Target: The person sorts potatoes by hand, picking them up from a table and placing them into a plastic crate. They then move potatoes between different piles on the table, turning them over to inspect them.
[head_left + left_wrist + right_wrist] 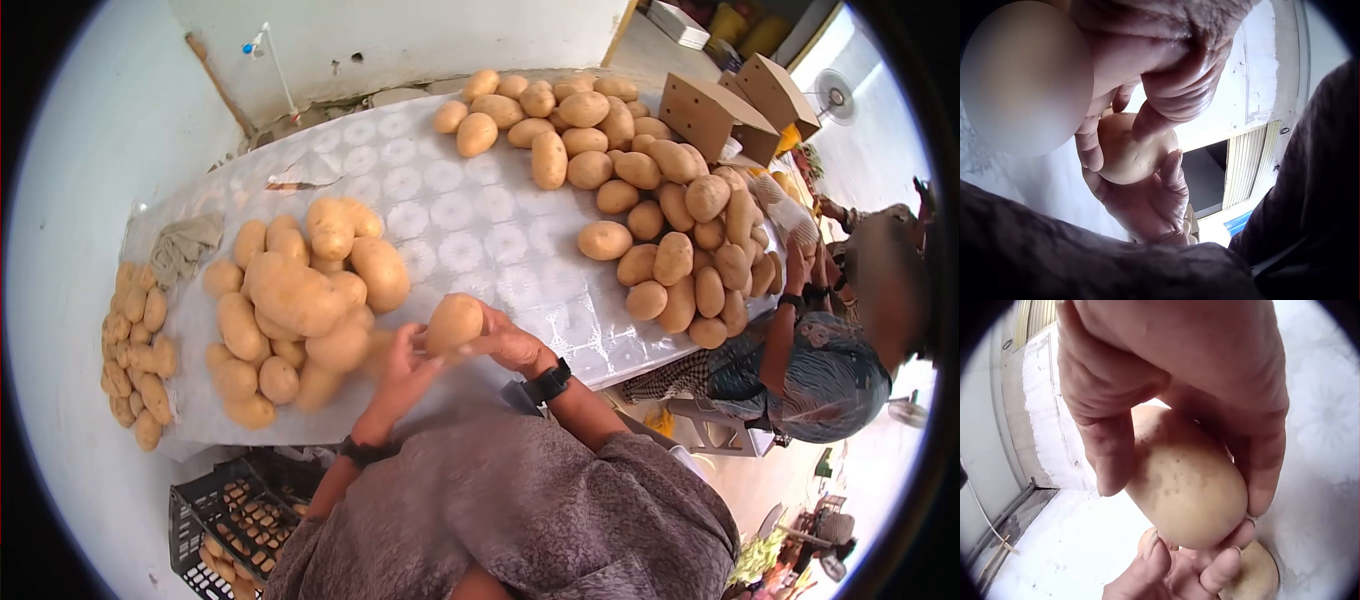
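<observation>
One potato (pixel 455 322) is held between both hands over the near edge of the table. My right hand (pixel 510 345) grips it from the right, thumb on one side and fingers on the other; small dark pits mark its skin in the right wrist view. From the left, my left hand (pixel 405 370) holds the same potato, its thumb and fingers around the end in the left wrist view. A heap of potatoes (pixel 300 295) lies just left of the hands.
A larger spread of potatoes (pixel 675 255) covers the table's right side, with cardboard boxes (pixel 715 110) behind. Small potatoes (pixel 135 340) and a grey cloth (pixel 187 248) lie far left. A black crate (pixel 205 520) stands below. Another person (pixel 820 370) sits at right.
</observation>
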A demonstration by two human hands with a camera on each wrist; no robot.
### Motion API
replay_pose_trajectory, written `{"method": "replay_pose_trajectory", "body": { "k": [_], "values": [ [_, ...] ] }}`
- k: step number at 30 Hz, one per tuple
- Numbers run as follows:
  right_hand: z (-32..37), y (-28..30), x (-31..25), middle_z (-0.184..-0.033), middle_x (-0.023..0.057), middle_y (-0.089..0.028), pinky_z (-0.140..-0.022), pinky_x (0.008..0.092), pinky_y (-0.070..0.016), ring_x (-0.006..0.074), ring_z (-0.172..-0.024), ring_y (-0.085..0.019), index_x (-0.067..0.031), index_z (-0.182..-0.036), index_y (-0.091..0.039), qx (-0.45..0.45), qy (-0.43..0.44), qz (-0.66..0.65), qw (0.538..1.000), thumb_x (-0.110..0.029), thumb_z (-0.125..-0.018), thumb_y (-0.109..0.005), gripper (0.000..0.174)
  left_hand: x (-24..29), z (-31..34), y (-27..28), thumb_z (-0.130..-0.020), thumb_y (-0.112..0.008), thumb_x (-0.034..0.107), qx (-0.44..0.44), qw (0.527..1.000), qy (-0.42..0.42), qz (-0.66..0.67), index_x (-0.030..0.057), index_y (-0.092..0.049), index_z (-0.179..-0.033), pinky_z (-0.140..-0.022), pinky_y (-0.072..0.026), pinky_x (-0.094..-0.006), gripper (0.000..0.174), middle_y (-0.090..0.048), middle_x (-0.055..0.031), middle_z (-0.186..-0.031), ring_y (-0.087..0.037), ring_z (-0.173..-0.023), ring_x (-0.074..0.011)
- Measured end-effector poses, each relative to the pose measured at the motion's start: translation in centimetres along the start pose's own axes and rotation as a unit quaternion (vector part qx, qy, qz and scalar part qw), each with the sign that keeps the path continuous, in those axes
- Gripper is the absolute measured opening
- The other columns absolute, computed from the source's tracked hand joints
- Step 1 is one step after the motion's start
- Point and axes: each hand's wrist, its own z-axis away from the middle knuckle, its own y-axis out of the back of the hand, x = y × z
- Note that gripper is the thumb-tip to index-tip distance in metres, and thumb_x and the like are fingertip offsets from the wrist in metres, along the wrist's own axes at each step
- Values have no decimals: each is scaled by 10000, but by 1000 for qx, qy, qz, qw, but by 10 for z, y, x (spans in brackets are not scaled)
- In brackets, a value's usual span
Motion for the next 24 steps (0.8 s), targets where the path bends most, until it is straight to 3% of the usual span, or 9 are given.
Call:
{"method": "replay_pose_trajectory", "body": {
  "k": [7,14,16,21,23,24],
  "values": [
    [15,13,-4,-1217,98,-574,-883,382,-518,223,-1096,-586,-57,-1369,-412,84,27,-25,996,-224,-803,-745,678,0,-5,-3,-919,-554,26,-48,998,13,-27,-27,-325,-1346,-883,-538,-341,487,-519,-188,-1179,-609,-1050,-218],
    [31,44,-31,-1191,117,-583,-874,410,-535,242,-1077,-601,-5,-1318,-450,188,92,-97,973,-229,-817,-726,615,1,-1,1,-924,-566,44,-23,995,30,-89,-49,-423,-1264,-871,-546,-333,380,-544,-187,-1163,-638,-1007,-215],
    [34,57,-49,-1164,114,-593,-848,408,-552,238,-1045,-616,8,-1282,-481,247,140,-33,958,-221,-810,-731,581,-7,0,5,-919,-571,44,-5,987,-18,-161,-61,-461,-1215,-859,-545,-313,333,-573,-191,-1147,-656,-964,-201],
    [31,86,-100,-1076,95,-626,-805,341,-549,191,-959,-630,19,-1218,-534,351,210,126,904,-173,-764,-744,537,-15,2,8,-886,-631,109,39,985,-28,-169,-12,-558,-1143,-785,-516,-321,293,-655,-136,-1028,-664,-907,-206],
    [26,89,-122,-1028,85,-646,-788,292,-530,153,-922,-615,32,-1187,-553,403,241,261,843,-155,-744,-737,515,-18,2,10,-884,-632,106,43,981,-23,-186,-11,-563,-1135,-778,-518,-320,286,-656,-138,-1019,-664,-905,-205],
    [27,81,-136,-1020,125,-664,-812,334,-530,208,-915,-642,8,-1192,-557,429,243,325,807,-210,-724,-756,553,-19,2,10,-884,-632,108,49,983,-28,-174,-8,-569,-1124,-774,-519,-320,274,-658,-130,-1005,-665,-904,-204]
  ]
}}
